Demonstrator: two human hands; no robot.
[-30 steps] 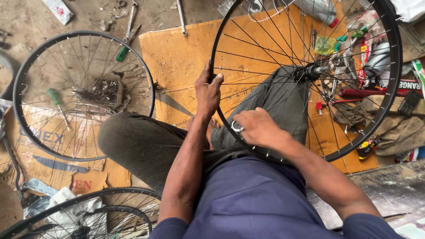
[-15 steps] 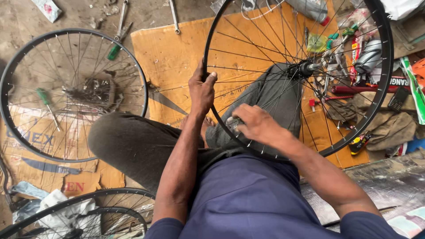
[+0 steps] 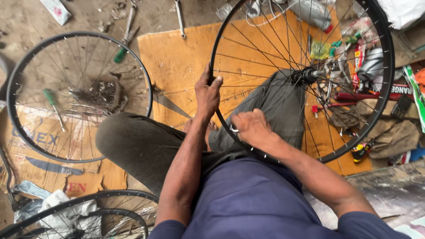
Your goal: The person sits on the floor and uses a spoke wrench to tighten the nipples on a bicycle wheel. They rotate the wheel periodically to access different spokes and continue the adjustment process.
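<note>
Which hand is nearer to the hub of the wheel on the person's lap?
The right. The right hand is closed at the lower rim, below and left of the hub. The left hand grips the rim on the far left of the wheel, farther from the hub.

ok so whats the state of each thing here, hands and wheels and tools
left hand: gripping the rim
right hand: closed on a small metal tool at the rim
spoked wheel: propped on the person's lap, tilted
second wheel: flat on the ground
green-handled screwdriver: lying loose, untouched
wrench: lying loose on the ground
</note>
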